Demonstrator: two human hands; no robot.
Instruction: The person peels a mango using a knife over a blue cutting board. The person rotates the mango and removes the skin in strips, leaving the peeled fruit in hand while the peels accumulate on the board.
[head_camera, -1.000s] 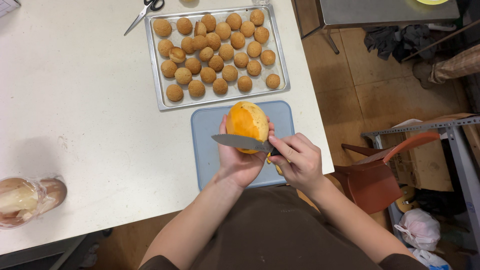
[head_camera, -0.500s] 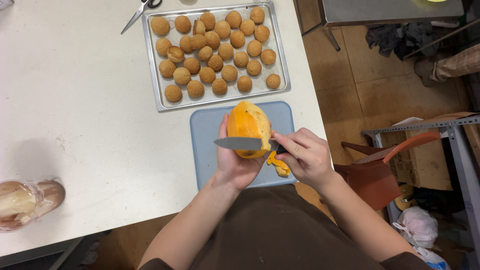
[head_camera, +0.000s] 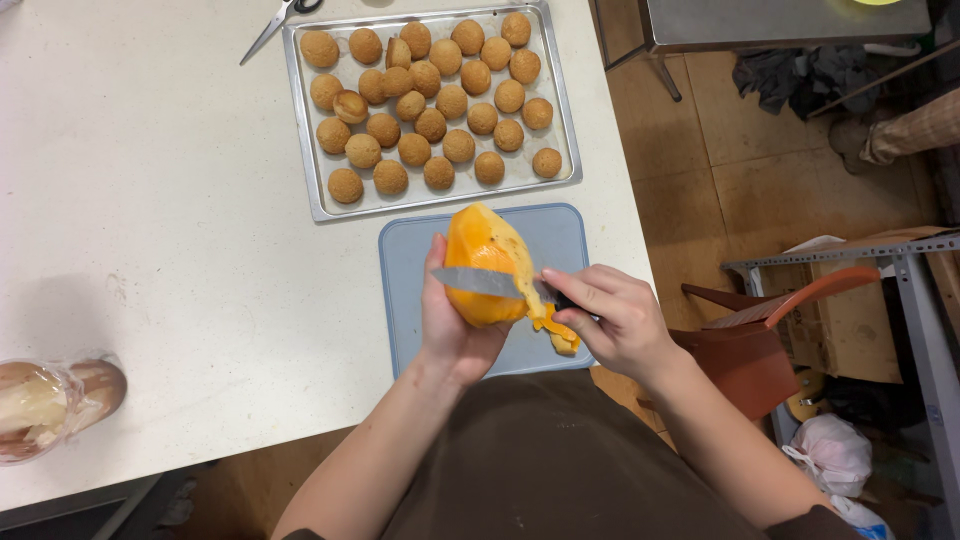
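A mango (head_camera: 485, 265), mostly peeled to bright orange flesh, is held upright over a blue cutting board (head_camera: 560, 235) on the white bench (head_camera: 150, 250). The left hand (head_camera: 450, 330) grips it from behind. The right hand (head_camera: 610, 320), closed on a knife (head_camera: 490, 283), cuts a last hanging strip of peel (head_camera: 558, 332).

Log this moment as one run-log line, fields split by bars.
left hand: holds mango over board | right hand: holds knife, blade against mango | peel: hanging | tray: round pastries
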